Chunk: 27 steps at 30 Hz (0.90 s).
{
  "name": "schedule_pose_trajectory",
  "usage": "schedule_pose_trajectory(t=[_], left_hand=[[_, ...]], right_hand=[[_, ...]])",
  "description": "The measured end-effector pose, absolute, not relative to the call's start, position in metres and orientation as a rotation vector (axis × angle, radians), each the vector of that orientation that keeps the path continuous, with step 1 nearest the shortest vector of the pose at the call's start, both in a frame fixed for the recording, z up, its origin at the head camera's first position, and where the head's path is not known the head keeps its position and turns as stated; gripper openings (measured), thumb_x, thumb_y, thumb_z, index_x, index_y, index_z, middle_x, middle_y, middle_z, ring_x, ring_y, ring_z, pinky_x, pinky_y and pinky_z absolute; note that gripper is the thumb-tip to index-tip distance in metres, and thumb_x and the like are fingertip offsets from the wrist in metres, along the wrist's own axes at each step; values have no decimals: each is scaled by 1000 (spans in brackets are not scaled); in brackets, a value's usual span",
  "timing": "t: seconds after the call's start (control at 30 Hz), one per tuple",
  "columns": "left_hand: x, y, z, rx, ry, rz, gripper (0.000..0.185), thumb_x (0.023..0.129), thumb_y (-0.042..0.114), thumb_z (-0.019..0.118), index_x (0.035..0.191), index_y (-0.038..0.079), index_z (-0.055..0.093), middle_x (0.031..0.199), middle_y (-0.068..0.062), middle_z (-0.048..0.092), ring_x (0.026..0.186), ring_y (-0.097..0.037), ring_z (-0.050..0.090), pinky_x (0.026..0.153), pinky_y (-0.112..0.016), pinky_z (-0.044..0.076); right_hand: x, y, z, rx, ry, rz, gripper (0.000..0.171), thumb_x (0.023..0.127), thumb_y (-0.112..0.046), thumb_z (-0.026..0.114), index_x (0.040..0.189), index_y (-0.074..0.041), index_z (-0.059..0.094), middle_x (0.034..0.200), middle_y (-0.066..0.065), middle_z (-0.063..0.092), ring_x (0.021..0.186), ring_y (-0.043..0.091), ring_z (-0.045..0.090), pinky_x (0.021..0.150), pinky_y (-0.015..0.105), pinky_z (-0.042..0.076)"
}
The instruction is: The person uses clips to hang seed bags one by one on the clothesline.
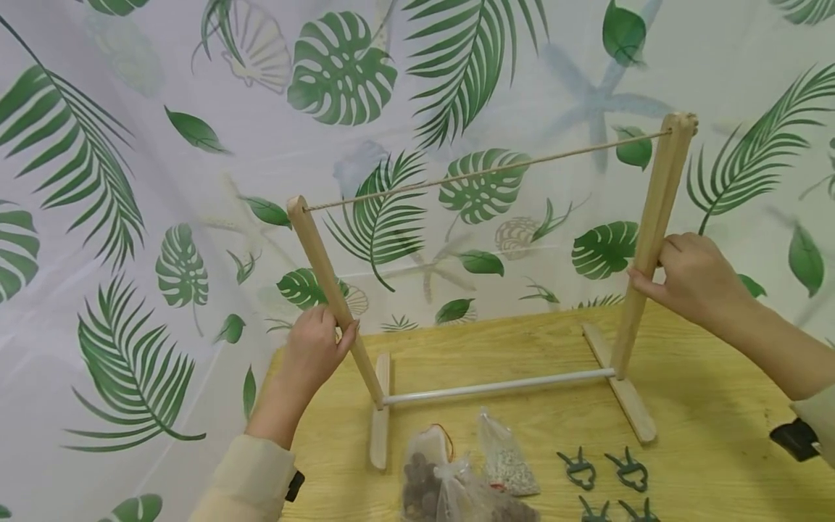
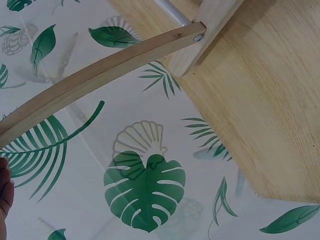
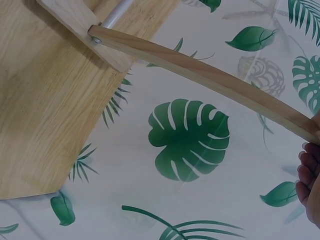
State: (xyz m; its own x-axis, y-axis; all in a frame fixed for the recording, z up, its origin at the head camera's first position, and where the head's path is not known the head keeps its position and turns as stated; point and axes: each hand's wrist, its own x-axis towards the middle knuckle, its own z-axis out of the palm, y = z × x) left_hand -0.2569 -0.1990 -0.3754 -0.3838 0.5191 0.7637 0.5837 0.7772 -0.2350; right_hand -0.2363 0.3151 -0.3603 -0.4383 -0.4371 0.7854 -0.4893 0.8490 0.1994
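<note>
A small wooden rack stands on the wooden table (image 1: 704, 406). It has two leaning posts, a white crossbar (image 1: 499, 386) low down and a string (image 1: 489, 171) stretched between the post tops. My left hand (image 1: 317, 346) grips the left post (image 1: 329, 286) about halfway up. My right hand (image 1: 691, 279) grips the right post (image 1: 652, 225) at mid height. In the left wrist view the left post (image 2: 95, 80) runs down to its foot (image 2: 210, 30). In the right wrist view the right post (image 3: 200, 75) reaches my fingers (image 3: 307, 175) at the frame's edge.
Three small clear bags (image 1: 457, 478) of beads or seeds lie at the table's front. Several dark green clips (image 1: 607, 475) lie to their right. A leaf-printed cloth (image 1: 163, 181) hangs behind and left of the table.
</note>
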Motion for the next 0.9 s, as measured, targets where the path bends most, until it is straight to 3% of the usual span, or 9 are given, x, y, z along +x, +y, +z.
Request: schedule_pose_trajectory(t=[0.4, 0.7, 0.9], left_hand=[[-271, -183, -389, -754, -2116, -117, 30, 78, 18, 76, 73, 0, 53, 66, -12, 52, 59, -28, 51, 51, -36, 47], [-272, -173, -394, -748, -2148, -113, 31, 79, 19, 77, 73, 0, 53, 66, -11, 53, 58, -27, 52, 52, -34, 47], [-274, -171, -395, -737, -2183, -145, 31, 79, 19, 77, 74, 0, 54, 67, -11, 53, 59, -26, 52, 54, -35, 47]], right_hand=[[-248, 328, -375, 691, -2093, 82, 75, 97, -58, 28, 65, 5, 55, 56, 14, 52, 48, 29, 48, 43, 45, 39], [-260, 334, -382, 595, -2158, 98, 78, 95, -60, 21, 59, 2, 50, 52, 11, 45, 44, 27, 41, 41, 41, 34], [-263, 335, -385, 570, -2176, 142, 66, 93, -52, 29, 60, 1, 50, 52, 10, 44, 44, 25, 40, 41, 41, 33]])
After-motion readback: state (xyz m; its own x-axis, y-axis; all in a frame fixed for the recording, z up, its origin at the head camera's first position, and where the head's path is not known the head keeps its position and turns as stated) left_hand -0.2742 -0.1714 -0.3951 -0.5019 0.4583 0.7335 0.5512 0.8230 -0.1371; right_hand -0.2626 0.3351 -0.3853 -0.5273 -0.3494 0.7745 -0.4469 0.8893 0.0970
